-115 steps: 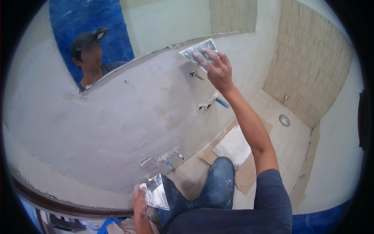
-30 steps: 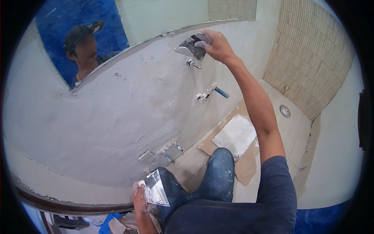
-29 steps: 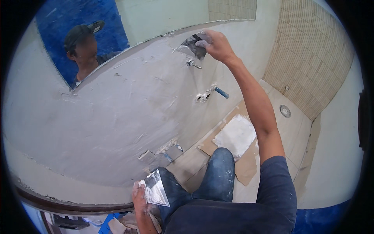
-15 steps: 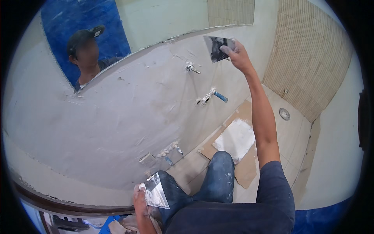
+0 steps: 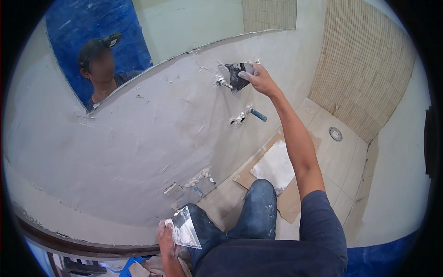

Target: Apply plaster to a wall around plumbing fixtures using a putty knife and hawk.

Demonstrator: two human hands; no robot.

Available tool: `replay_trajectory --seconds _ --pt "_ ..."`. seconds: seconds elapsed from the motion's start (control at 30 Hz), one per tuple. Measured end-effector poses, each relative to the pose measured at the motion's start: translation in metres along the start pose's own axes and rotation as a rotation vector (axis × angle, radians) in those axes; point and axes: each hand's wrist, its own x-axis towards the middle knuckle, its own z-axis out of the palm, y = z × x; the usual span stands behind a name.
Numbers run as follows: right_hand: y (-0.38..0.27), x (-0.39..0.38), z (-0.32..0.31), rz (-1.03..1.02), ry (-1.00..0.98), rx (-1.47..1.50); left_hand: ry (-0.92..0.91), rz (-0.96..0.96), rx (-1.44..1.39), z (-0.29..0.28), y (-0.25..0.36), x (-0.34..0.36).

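My right hand (image 5: 262, 81), its arm stretched up, is closed on a dark wide-bladed putty knife (image 5: 238, 76). That blade is at the plastered wall (image 5: 138, 152), right beside a metal pipe fitting (image 5: 224, 83) that pokes out. Whether its edge presses on the plaster is hard to tell. Low by my left knee, my left hand (image 5: 166, 237) grips a second putty knife (image 5: 185, 228); its shiny, broad blade carries some white filler. Below the fitting, a blue pipe stub (image 5: 259, 115) sticks out next to rough holes in the wall.
A mirror (image 5: 180, 27) hangs above the plaster, reflecting a capped person. Cardboard (image 5: 290, 203) with a white-coated sheet (image 5: 275, 164) lies on the floor right of my knees. Beyond are a round drain (image 5: 335, 134) and a ribbed tile wall (image 5: 362, 69). More pipe stubs (image 5: 198, 190) protrude low down.
My right hand has brought its putty knife down and to the left, closer to the metal fitting. My left hand and its putty knife have stayed nearly still.
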Motion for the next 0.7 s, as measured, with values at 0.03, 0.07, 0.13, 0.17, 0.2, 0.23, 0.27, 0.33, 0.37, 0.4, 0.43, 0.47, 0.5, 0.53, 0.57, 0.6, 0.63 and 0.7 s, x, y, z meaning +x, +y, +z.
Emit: replay_trajectory --seconds 0.03,0.07,0.13,0.17,0.2,0.23,0.27,0.33,0.37,0.4,0.43,0.47,0.5,0.53,0.57,0.6,0.63,0.7 --pt "-0.004 0.0 0.007 -0.002 -0.005 0.007 0.008 0.004 0.0 -0.004 -0.001 -0.002" --pt "-0.007 -0.002 0.014 -0.025 -0.016 0.125 0.02 -0.001 -0.025 -0.008 -0.003 -0.003" --pt "-0.009 -0.005 0.023 -0.048 -0.023 0.239 0.026 -0.007 -0.051 -0.008 -0.004 -0.002" --pt "-0.006 -0.006 0.026 -0.048 0.099 0.089 0.035 -0.008 -0.046 -0.005 -0.002 -0.003" --pt "-0.004 -0.006 0.025 -0.048 0.221 -0.062 0.045 -0.009 -0.041 -0.002 -0.002 -0.002" --pt "-0.006 -0.006 0.024 -0.048 0.219 -0.061 0.046 -0.009 -0.041 -0.003 -0.002 -0.002" --pt "-0.009 -0.004 0.02 -0.073 0.364 -0.217 0.052 -0.007 -0.025 -0.004 -0.001 -0.002" --pt "-0.015 -0.005 0.007 -0.109 0.536 -0.251 0.058 -0.005 -0.01 -0.005 -0.001 -0.003" --pt "-0.011 -0.005 -0.006 -0.112 0.541 -0.26 0.03 -0.01 -0.045 -0.003 -0.001 -0.002" --pt "-0.006 -0.006 -0.018 -0.12 0.519 -0.135 0.0 -0.015 -0.079 -0.001 -0.001 0.0" --pt "-0.003 -0.006 -0.027 -0.127 0.497 -0.012 -0.01 -0.018 -0.081 0.002 -0.002 0.002" --pt "-0.015 -0.008 -0.018 -0.143 0.38 0.062 0.032 -0.02 -0.076 0.002 -0.001 0.0" --pt "-0.028 -0.008 -0.009 -0.146 0.375 0.071 0.073 -0.024 -0.071 0.001 0.0 -0.002" --pt "-0.052 -0.011 0.003 -0.155 0.293 -0.027 0.081 -0.019 -0.071 -0.001 0.002 -0.003" --pt "-0.065 -0.014 0.007 -0.16 0.221 -0.14 0.063 -0.018 -0.058 0.0 0.001 -0.002" --pt "-0.064 -0.005 0.011 -0.225 0.199 -0.095 0.046 -0.016 -0.045 0.0 0.0 0.0" --pt "-0.073 -0.003 0.017 -0.224 0.198 -0.092 0.048 -0.015 -0.044 -0.001 -0.001 -0.001" --pt "-0.1 0.001 0.024 -0.182 0.067 -0.207 0.019 -0.011 -0.049 -0.004 -0.001 0.0"
